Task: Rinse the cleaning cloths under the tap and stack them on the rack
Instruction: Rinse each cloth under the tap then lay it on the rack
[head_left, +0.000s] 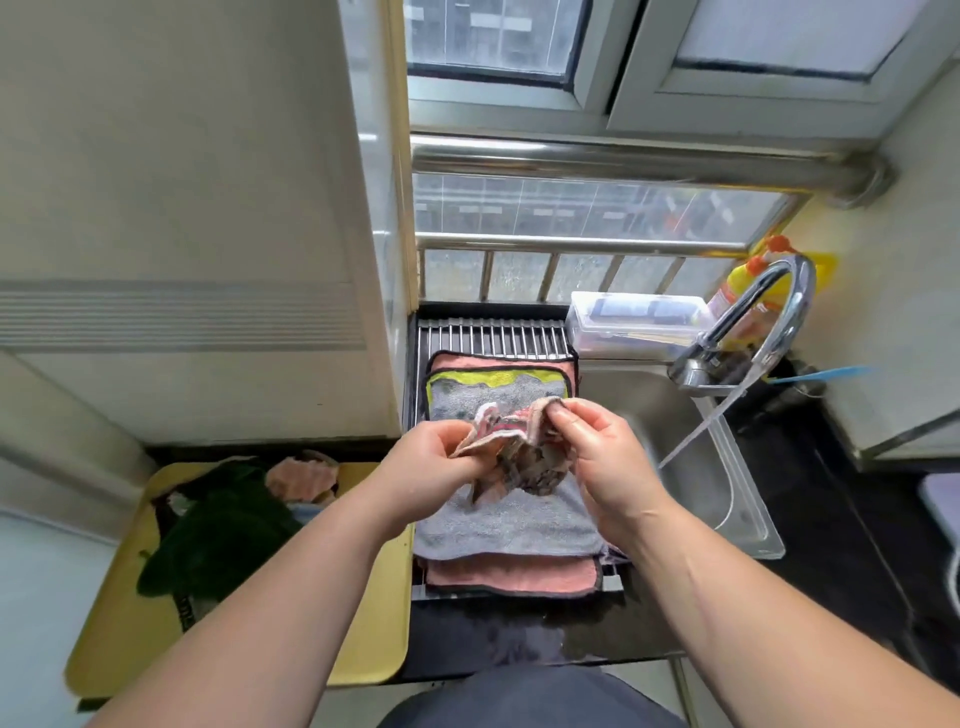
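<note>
A crumpled brownish cloth (524, 457) with a pink edge hangs between both hands above the rack. My left hand (431, 467) grips its left part, and my right hand (597, 452) pinches its upper right edge. Under them, a grey cloth (509, 525) lies on top of a stack on the metal rack (493, 335), over a yellow-edged cloth (483, 378) and a pink cloth (514, 574). The tap (774, 317) runs a thin stream of water into the steel sink (727, 499) on the right.
A yellow tray (119, 623) at the left holds a dark green cloth (218, 535) and a pink cloth (301, 478). A clear plastic box (634, 322) and a yellow bottle (748, 291) stand behind the sink. A tall cabinet (182, 208) rises at the left.
</note>
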